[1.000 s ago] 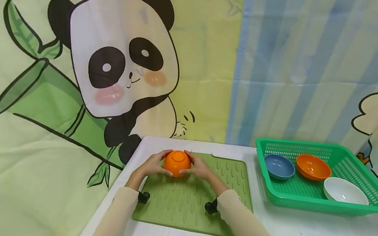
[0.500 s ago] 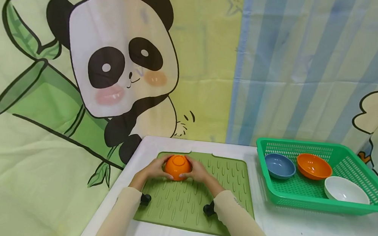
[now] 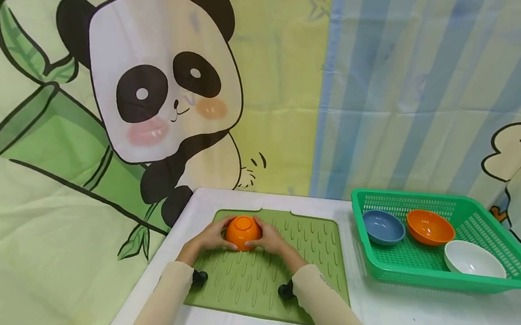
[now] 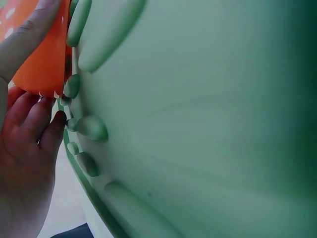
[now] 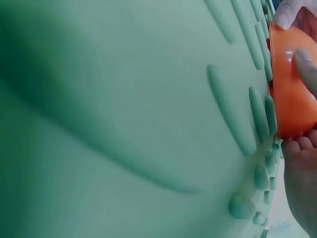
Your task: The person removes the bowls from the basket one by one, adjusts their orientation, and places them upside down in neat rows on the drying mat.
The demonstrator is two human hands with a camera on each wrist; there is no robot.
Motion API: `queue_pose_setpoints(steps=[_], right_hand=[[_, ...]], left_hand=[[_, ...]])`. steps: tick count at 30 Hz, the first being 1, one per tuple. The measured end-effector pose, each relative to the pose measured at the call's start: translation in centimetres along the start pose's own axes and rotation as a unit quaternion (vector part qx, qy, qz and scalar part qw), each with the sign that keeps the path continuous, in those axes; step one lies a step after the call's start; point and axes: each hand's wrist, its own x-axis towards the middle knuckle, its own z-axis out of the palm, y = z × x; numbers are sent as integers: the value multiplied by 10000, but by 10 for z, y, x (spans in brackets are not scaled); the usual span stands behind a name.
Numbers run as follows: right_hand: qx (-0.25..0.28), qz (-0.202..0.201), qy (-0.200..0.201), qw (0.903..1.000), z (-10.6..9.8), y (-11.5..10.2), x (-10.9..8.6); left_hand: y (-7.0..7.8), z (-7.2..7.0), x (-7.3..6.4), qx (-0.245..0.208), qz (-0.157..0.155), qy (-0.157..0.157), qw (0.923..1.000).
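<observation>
An orange bowl (image 3: 243,235) is upside down, its foot ring facing up, on the far left part of a green ridged mat (image 3: 258,282). My left hand (image 3: 212,235) grips its left side, thumb at the near side and fingers round the far side. From the right, my right hand (image 3: 273,238) holds it the same way. In the left wrist view, the rim of the bowl (image 4: 44,69) is right at the mat's ridges. The right wrist view shows both thumbs pressed on the bowl's outer wall (image 5: 292,106). The inside of the bowl is hidden.
A green plastic basket (image 3: 419,276) stands right of the mat on the white table (image 3: 386,321). In it sit a blue bowl (image 3: 383,227), another orange bowl (image 3: 430,228) and a white bowl (image 3: 474,259), all facing up. A panda-print curtain (image 3: 278,80) hangs behind the table.
Both hands have brought the upside-down orange bowl a little down and toward me, onto the mat. Their hold looks the same. The head view has shifted slightly.
</observation>
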Motion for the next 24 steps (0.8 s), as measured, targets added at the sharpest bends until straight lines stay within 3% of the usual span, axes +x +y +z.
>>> queue_pose_setpoints(steps=[9,13,19,24], right_hand=[[-102,21,120,9999,1,-3,-4],[-144,61,243,9996,-9,-5,-14],[69,-253,471,9985,-45,-29,-30],[362,-390,1163,9918,-96,-58,-46]], left_hand=[[-1,1,0,-257,-128,-12,9996],[0,4,2,-297,-186,-51,9994],[1,3,3,-259,-250,-3,9994],[-1,1,0,-345,-326,55,9989]])
